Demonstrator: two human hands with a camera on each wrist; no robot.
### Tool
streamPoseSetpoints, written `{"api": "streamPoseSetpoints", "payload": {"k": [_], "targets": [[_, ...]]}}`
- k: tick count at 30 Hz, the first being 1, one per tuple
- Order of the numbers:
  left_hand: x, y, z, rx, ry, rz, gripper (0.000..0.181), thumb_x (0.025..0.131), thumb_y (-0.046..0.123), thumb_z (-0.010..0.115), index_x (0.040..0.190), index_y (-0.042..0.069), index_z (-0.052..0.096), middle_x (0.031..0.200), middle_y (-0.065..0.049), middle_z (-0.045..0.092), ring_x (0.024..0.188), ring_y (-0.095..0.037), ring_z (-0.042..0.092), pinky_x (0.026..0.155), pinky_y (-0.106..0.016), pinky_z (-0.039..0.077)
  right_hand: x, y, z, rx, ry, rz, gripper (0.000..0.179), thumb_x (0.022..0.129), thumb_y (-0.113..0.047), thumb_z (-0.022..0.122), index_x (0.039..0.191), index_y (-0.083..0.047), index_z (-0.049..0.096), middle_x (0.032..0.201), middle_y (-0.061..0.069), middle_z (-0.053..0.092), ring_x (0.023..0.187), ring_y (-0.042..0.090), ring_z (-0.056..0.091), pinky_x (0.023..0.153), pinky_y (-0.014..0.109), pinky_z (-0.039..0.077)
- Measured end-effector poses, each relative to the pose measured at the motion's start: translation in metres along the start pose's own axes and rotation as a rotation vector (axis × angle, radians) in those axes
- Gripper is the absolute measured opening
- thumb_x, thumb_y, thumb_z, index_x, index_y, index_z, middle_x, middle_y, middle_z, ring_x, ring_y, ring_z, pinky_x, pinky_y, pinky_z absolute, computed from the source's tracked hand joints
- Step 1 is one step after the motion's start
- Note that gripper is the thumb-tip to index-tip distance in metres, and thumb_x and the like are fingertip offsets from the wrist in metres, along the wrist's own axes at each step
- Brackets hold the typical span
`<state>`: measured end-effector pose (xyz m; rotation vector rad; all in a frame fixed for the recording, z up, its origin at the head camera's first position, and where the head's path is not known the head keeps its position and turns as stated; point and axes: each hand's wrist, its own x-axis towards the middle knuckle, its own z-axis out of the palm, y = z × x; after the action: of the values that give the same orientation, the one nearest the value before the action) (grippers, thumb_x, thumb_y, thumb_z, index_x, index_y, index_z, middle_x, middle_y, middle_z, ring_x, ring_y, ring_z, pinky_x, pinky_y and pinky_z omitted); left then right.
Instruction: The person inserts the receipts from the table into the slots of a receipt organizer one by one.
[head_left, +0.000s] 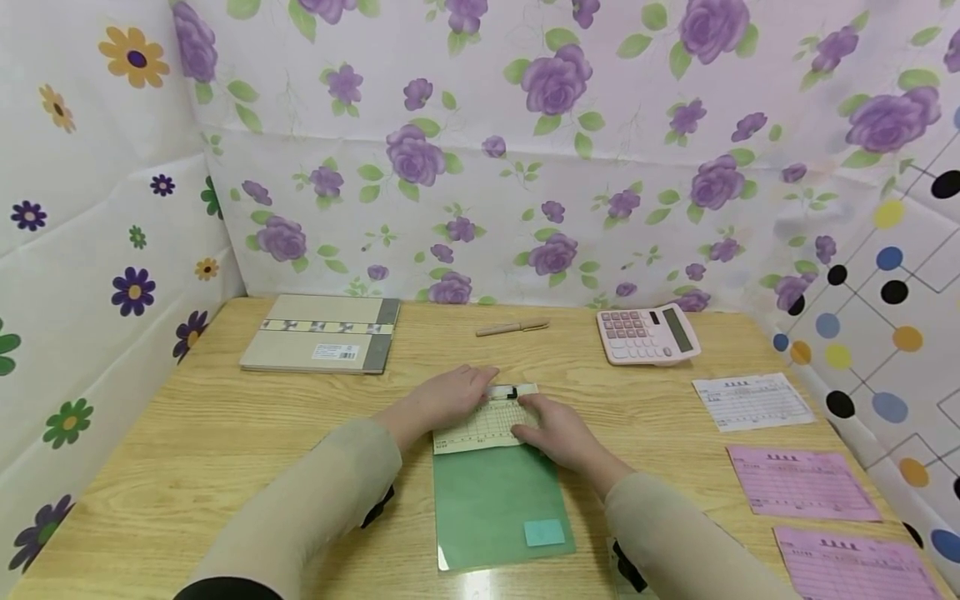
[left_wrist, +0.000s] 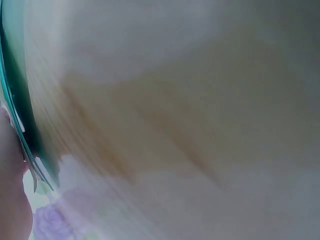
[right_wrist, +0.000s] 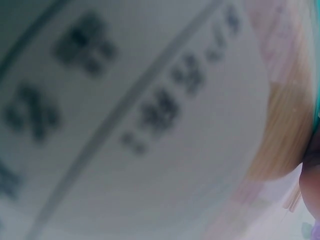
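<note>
A green file folder (head_left: 495,500) with a light blue label lies in front of me, and a cream printed form (head_left: 480,427) covers its upper part. At the form's top sits a small black clip (head_left: 513,392). My left hand (head_left: 448,400) holds the upper left side, its fingers across the form's edge. On the right side my right hand (head_left: 561,432) grips the edge, thumb over the form. In the left wrist view the folder's green edge (left_wrist: 15,95) runs beside my hand (left_wrist: 12,185). A fingertip (right_wrist: 311,172) shows at the right wrist view's edge.
A grey-beige album-like book (head_left: 322,333) lies back left, a pen (head_left: 513,327) at the back middle, and a pink calculator (head_left: 648,335) back right. Along the right side are a white slip (head_left: 753,402) and two pink slips (head_left: 802,483). A blurred printed paper (right_wrist: 150,165) fills the right wrist view.
</note>
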<state>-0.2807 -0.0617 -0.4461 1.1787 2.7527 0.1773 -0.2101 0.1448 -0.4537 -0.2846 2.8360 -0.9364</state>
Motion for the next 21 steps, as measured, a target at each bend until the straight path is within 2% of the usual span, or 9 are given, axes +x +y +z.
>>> {"api": "streamPoseSetpoints", "payload": {"k": [6,11,14,17,18,21], "targets": [[0.0,0.0,0.0,-0.073,-0.006,-0.029,0.053,0.102,0.031,0.039,0.147,0.005,0.025,0.131,-0.013,0.051,0.124,-0.026,0.044,0.103,-0.037,0.035,0.002,0.0,0.001,-0.023,0.021,-0.009,0.055,0.089,-0.035,0.064,0.134,-0.006,0.05,0.131,0.013,0.053,0.121,0.03,0.049,0.099,0.046,0.039],[0.0,-0.001,0.005,-0.02,0.038,0.003,0.059,0.1,0.031,0.045,0.147,0.003,0.023,0.126,-0.014,0.054,0.119,-0.027,0.048,0.101,-0.037,0.038,0.001,-0.001,0.0,-0.029,0.01,-0.001,0.055,0.089,-0.033,0.065,0.133,-0.004,0.05,0.128,0.015,0.055,0.118,0.031,0.051,0.097,0.046,0.04],[-0.001,-0.002,0.009,0.018,0.077,0.026,0.06,0.099,0.032,0.047,0.146,0.002,0.024,0.128,-0.014,0.053,0.119,-0.027,0.048,0.1,-0.036,0.039,0.0,-0.005,-0.006,-0.001,-0.034,0.017,0.055,0.089,-0.03,0.065,0.133,-0.002,0.048,0.117,0.015,0.061,0.09,0.026,0.064,0.081,0.04,0.05],[-0.002,-0.003,0.011,0.022,0.101,0.03,0.059,0.099,0.032,0.048,0.145,0.002,0.026,0.131,-0.014,0.05,0.121,-0.026,0.046,0.102,-0.036,0.037,-0.003,-0.006,-0.013,0.0,-0.064,0.005,0.052,0.089,-0.026,0.065,0.131,-0.001,0.05,0.114,0.014,0.062,0.085,0.022,0.064,0.079,0.038,0.051],[-0.003,-0.004,0.011,0.015,0.108,0.032,0.059,0.098,0.031,0.048,0.145,0.002,0.027,0.131,-0.014,0.05,0.122,-0.026,0.046,0.103,-0.036,0.036,-0.004,-0.005,-0.015,0.008,-0.075,0.001,0.051,0.088,-0.025,0.065,0.13,-0.001,0.05,0.106,0.012,0.063,0.077,0.02,0.062,0.072,0.037,0.051],[-0.004,-0.007,0.012,-0.046,0.113,0.023,0.06,0.098,0.032,0.05,0.145,0.002,0.027,0.134,-0.014,0.048,0.123,-0.027,0.044,0.104,-0.037,0.034,-0.01,0.0,-0.024,0.012,-0.096,-0.013,0.048,0.088,-0.022,0.066,0.129,-0.001,0.052,0.091,0.009,0.063,0.078,0.02,0.059,0.07,0.037,0.049]]}}
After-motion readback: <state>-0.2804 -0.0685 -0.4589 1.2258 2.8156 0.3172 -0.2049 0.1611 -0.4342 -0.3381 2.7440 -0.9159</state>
